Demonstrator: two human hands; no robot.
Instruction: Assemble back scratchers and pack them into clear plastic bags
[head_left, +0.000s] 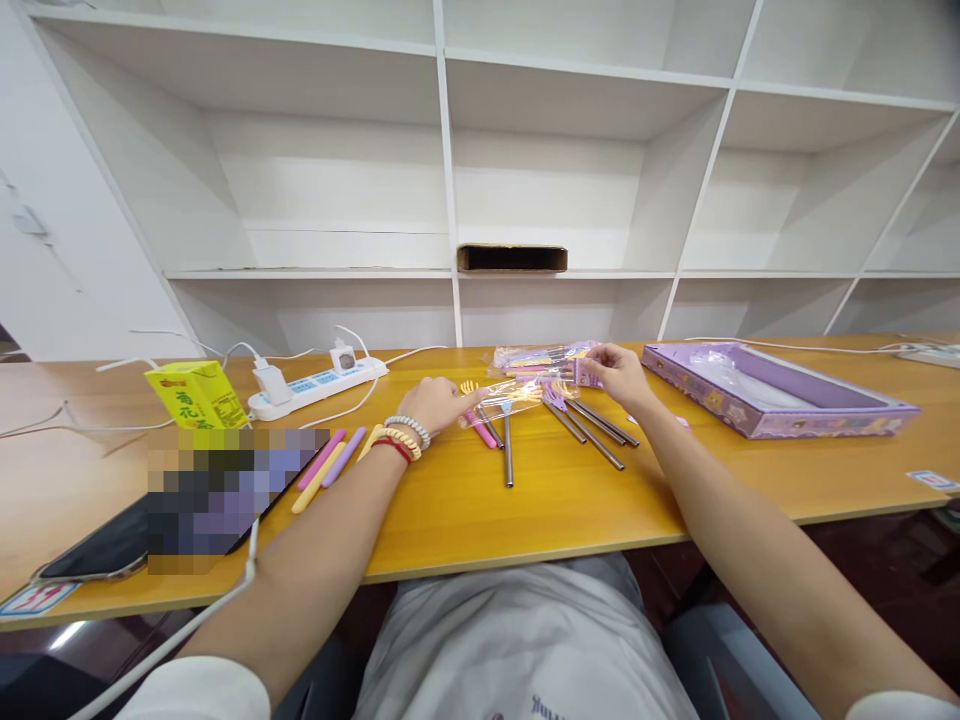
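Observation:
My left hand [439,405], with beaded bracelets and a red cord at its wrist, has its fingers closed at the edge of a clear plastic bag [517,395]. Yellow pieces show through the bag. My right hand [619,373] pinches the end of a clear packet with purple print [544,356], which holds slim coloured sticks. Between the hands lie several metal rods [600,443], some with coloured claw-shaped heads [556,395]. One blue-headed rod [508,450] points toward me. A pink stick [480,428] lies partly under the bag.
Left of my arm lie pink, yellow and purple sticks [343,460], a dark phone [97,540] and a blurred screen [240,500]. Behind them stand a yellow drink carton [196,392] and a power strip [322,388]. An open purple box [780,420] sits right, before white shelves [562,70].

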